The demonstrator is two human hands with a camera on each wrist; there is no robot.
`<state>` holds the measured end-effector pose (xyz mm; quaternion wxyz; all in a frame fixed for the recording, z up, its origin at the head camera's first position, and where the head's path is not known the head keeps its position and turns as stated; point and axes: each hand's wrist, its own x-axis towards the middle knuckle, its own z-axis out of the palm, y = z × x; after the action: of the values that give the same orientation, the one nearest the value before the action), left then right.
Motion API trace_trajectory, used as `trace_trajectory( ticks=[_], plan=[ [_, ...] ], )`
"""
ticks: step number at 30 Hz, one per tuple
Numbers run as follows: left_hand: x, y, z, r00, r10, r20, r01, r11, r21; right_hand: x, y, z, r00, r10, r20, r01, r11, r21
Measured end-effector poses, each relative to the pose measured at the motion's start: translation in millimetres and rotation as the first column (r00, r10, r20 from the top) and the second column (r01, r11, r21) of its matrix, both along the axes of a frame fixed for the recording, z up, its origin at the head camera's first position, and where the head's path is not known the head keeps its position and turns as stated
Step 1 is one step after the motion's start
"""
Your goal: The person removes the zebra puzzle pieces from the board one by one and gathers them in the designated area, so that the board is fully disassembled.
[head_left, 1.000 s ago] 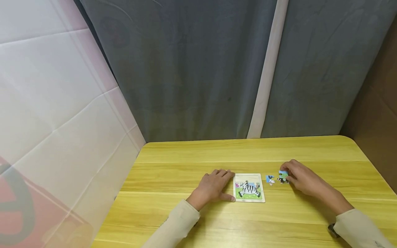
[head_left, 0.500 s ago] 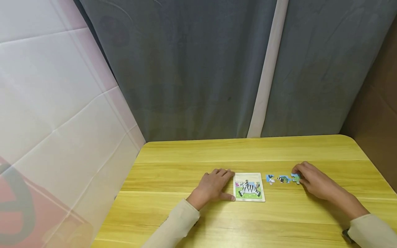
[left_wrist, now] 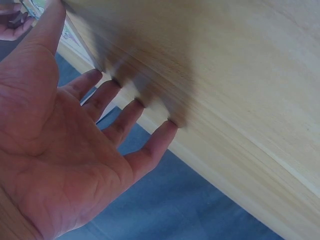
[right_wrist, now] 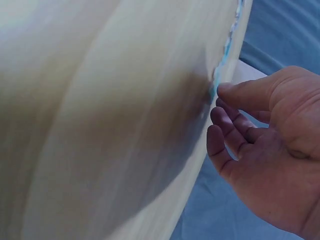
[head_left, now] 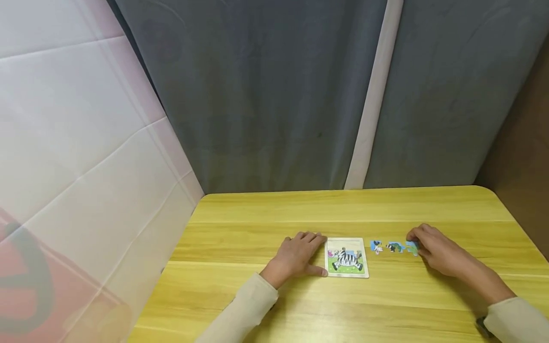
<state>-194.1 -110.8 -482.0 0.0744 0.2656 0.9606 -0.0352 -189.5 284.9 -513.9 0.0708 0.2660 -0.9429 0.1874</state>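
A square wooden puzzle board (head_left: pixel 344 243) with a zebra picture lies flat on the table. My left hand (head_left: pixel 296 255) rests at its left side, fingers spread, thumb at the lower left corner. In the left wrist view the fingertips of the left hand (left_wrist: pixel 75 125) touch the wood. To the right of the board lie a blue and white puzzle piece (head_left: pixel 376 247) and a darker blue and green piece (head_left: pixel 394 247). My right hand (head_left: pixel 439 252) pinches a third blue and green piece (head_left: pixel 412 248) at the row's right end, thumb and fingertips at its edge.
The yellow wood-grain table (head_left: pixel 257 209) ends at a grey curtain (head_left: pixel 266 119) with a pale vertical strip (head_left: pixel 372 105). A white printed sheet (head_left: pixel 94 119) hangs at the left, and a brown panel (head_left: pixel 525 157) stands at the right.
My right hand has moved right with the third piece, from over the second piece to beside it. The left hand has stayed at the board. The head view has shifted slightly.
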Motion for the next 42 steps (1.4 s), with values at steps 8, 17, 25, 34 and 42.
trace_trajectory(
  ticks=[8,17,25,34,42],
  plan=[
    [0.5,-0.5,0.8,1.0,0.002,0.007,-0.002,1.0,0.012,0.3,-28.6,10.5,0.999,-0.028,0.03,0.028,1.0,-0.011],
    [0.2,2.8,2.4,1.0,0.003,0.012,-0.003,1.0,0.001,8.5,-73.5,12.8,0.997,-0.056,0.05,0.057,0.998,-0.017],
    [0.4,3.1,1.3,1.0,0.01,0.018,-0.01,1.0,0.0,14.8,-110.0,13.3,0.997,-0.056,0.048,0.057,0.998,-0.022],
    [-0.4,3.7,-0.4,1.0,0.018,0.021,-0.017,1.0,-0.023,18.2,-146.5,13.6,0.993,-0.05,0.103,0.054,0.998,-0.032],
    [-2.2,4.3,-0.8,0.999,0.027,0.036,-0.026,0.999,-0.034,19.5,-171.2,13.8,0.996,-0.017,0.091,0.016,1.0,0.011]
  ],
)
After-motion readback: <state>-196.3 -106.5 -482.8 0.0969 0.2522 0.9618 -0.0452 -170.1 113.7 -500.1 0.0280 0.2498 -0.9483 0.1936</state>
